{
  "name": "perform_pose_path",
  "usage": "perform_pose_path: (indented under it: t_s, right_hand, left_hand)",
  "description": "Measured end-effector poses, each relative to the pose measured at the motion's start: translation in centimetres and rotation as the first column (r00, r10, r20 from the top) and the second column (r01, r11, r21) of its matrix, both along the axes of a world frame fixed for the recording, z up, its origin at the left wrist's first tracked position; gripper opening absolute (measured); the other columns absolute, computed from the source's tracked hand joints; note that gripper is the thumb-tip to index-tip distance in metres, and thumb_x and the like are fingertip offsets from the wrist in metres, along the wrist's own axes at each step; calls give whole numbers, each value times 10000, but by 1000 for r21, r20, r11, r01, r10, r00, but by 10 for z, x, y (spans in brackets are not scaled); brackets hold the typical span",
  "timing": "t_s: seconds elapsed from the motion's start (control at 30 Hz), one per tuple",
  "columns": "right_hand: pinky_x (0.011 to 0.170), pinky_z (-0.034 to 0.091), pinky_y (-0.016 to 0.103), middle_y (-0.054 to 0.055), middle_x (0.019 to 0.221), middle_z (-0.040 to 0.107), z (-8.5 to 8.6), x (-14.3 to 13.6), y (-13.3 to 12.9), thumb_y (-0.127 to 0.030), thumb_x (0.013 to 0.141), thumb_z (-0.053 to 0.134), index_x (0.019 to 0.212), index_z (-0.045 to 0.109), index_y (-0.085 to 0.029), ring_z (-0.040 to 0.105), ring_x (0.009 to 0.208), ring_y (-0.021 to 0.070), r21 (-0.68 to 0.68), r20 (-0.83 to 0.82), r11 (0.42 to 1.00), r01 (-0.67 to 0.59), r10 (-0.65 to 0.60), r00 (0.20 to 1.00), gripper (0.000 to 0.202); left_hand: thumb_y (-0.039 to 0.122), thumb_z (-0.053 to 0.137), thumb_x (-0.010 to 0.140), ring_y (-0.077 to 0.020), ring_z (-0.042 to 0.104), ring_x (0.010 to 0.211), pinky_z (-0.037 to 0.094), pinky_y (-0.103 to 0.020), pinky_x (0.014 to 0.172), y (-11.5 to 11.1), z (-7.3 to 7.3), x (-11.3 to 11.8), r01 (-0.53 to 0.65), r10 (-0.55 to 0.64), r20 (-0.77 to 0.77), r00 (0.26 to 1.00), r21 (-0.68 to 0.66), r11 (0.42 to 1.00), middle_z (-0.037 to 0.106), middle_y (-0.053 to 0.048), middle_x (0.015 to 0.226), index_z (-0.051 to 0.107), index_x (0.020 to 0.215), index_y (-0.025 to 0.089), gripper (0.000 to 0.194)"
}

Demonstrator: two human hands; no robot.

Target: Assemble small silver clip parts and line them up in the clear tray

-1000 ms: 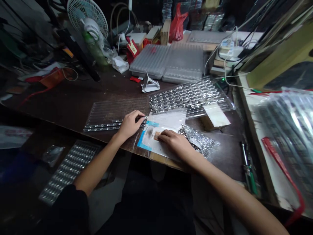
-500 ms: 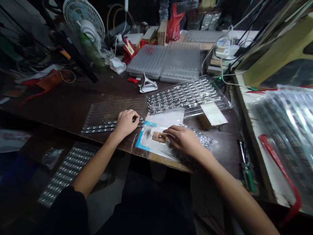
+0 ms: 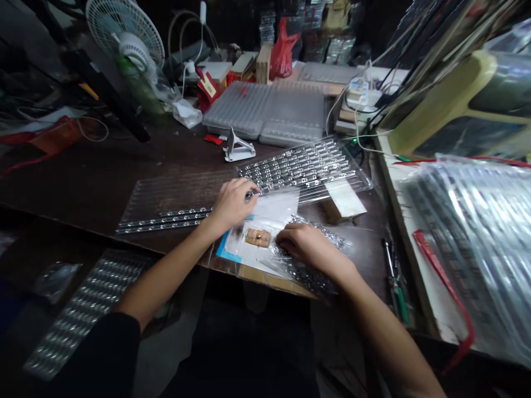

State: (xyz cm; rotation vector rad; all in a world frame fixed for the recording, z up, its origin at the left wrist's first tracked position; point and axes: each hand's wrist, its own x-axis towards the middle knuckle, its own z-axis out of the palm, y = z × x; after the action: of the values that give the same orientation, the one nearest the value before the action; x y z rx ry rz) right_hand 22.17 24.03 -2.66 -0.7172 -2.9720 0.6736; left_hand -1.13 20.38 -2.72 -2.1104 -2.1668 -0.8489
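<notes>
My left hand [image 3: 235, 203] is at the near corner of a tilted clear tray [image 3: 298, 168] filled with rows of shiny metal parts. Its fingers are bent together at the tray's edge; what they pinch is too small to name. Left of it lies a second clear tray [image 3: 174, 190], with metal parts in its near rows only. My right hand [image 3: 305, 243] rests with curled fingers at a pile of small shiny parts [image 3: 307, 272] on plastic film. Between the hands a small brown block [image 3: 258, 237] with a dark dot sits on a white sheet with blue tape [image 3: 229, 254].
Behind stand a white plastic stand [image 3: 239, 148] and stacked clear trays [image 3: 292, 113]. A white box [image 3: 345, 200] props the tilted tray. Green-handled pliers [image 3: 400, 301] lie at the right, beside a wrapped stack [image 3: 477, 243]. A fan [image 3: 126, 36] is at the back left.
My left hand has moved from the left tray's near rows to the corner of the tilted tray. My right hand has drawn away from the brown block to the pile. The whole view has shifted slightly.
</notes>
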Motion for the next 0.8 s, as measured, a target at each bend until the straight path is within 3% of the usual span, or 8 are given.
perform_pose_path:
  t_s: [0.17, 0.3, 0.43, 0.6, 0.7, 0.8]
  right_hand:
    - [778, 487, 259, 74, 955, 699, -4, 3, 10, -169, 909, 624, 962, 744, -169, 652, 842, 171, -159, -167, 987, -32, 5, 986, 131]
    - [817, 502, 288, 88, 981, 693, -4, 2, 13, -134, 921, 567, 965, 729, -146, 650, 872, 176, -193, -285, 981, -23, -34, 958, 168]
    - [827, 510, 294, 81, 967, 687, -5, 2, 12, -31, 870, 513, 937, 719, -145, 650, 876, 171, -182, -410, 983, 4, -80, 908, 245]
    - [856, 516, 300, 91, 1024, 691, -5, 3, 14, -80, 897, 500, 977, 737, -159, 656, 932, 172, -184, -504, 983, 18, -110, 856, 262]
    - [841, 513, 300, 89, 1019, 702, -6, 4, 17, -88, 912, 491, 1030, 741, -161, 659, 916, 176, -178, -463, 982, 62, -139, 876, 286]
    - [827, 508, 302, 90, 991, 712, -7, 4, 18, -128, 899, 571, 1024, 743, -149, 663, 896, 190, -178, -405, 977, 118, -182, 896, 214]
  left_hand:
    - [184, 600, 890, -233, 560, 1075, 429, -389, 969, 57, 6, 50, 195, -198, 26, 980, 73, 978, 657, -47, 1116, 683, 1033, 183, 166]
    - [255, 675, 862, -259, 536, 1064, 451, -411, 942, 88, 3, 75, 202, -202, -16, 979, 120, 972, 631, -78, 1093, 710, 959, 178, 129]
    - [263, 699, 855, -272, 544, 1031, 468, -413, 894, 98, 2, 86, 184, -179, -54, 982, 109, 977, 626, -88, 1039, 697, 826, 171, 97]
    - [216, 591, 938, -217, 613, 931, 481, -350, 826, 75, 13, 76, 203, -213, 84, 973, 118, 972, 668, -61, 1002, 642, 943, 165, 73]
    - [237, 535, 974, -177, 640, 848, 484, -308, 774, 36, 16, 59, 198, -215, 221, 951, 96, 976, 683, -35, 930, 603, 1022, 176, 103]
    - [227, 523, 971, -159, 653, 877, 492, -283, 809, -16, 9, 38, 193, -209, 287, 935, 83, 978, 689, -35, 975, 599, 1040, 178, 114]
